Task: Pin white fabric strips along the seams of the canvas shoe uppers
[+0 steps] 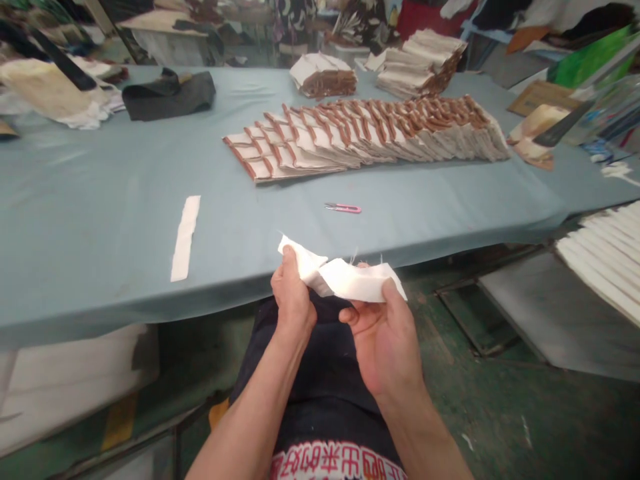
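Note:
A white fabric strip [357,280] is stretched between my two hands, just off the table's front edge. It is twisted near its middle, and loose threads stick up from its upper edge. My left hand [291,293] pinches its left end, thumb on top. At the other end my right hand [387,327] grips it between thumb and fingers. On the table lies a second white fabric strip [185,239], flat and to the left of my hands. Beyond my hands rests a pair of pink-handled thread snips [343,208].
A blue-grey cloth covers the table [120,220]. Overlapping brown-edged fabric pieces [370,137] spread across its far side, with bundled stacks [323,75] behind. A dark folded cloth [169,95] lies far left. White stacked pieces [607,257] stand at right. People are in the background.

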Available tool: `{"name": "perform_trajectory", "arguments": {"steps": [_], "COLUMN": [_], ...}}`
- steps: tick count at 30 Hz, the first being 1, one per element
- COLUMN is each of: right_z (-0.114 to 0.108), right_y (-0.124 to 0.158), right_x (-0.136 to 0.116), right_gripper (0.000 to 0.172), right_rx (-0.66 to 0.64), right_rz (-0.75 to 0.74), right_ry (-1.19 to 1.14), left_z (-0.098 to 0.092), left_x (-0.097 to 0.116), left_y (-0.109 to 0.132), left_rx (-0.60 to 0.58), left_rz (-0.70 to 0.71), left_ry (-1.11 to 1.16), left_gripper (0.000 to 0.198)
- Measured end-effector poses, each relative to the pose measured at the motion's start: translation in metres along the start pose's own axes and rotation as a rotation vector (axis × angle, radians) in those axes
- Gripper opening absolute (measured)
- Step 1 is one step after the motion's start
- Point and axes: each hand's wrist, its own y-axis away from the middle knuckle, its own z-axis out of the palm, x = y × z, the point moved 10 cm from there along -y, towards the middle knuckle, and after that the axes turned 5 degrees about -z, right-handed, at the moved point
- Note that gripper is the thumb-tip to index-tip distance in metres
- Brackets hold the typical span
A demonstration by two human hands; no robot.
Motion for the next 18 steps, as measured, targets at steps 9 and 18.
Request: {"name": "perform_trajectory", "arguments": {"steps": [9, 18], "right_z": [-0.006, -0.006], "right_y": [-0.025, -0.021], "right_x": [0.008, 0.018], "right_gripper": [0.012, 0.016], "right_rx": [-0.033, 0.023], "right_rz": [0.204, 0.326], "right_ry": [-0.057, -0.134], "left_z": [0.025, 0.020], "left_x": [-0.005, -0.022], "left_y": [0.005, 0.014], "left_rx": [-0.269, -0.293], "left_rz": [-0.332, -0.502], "left_ry": [-0.043, -0.040], "left_gripper": [0.023, 0.031]}}
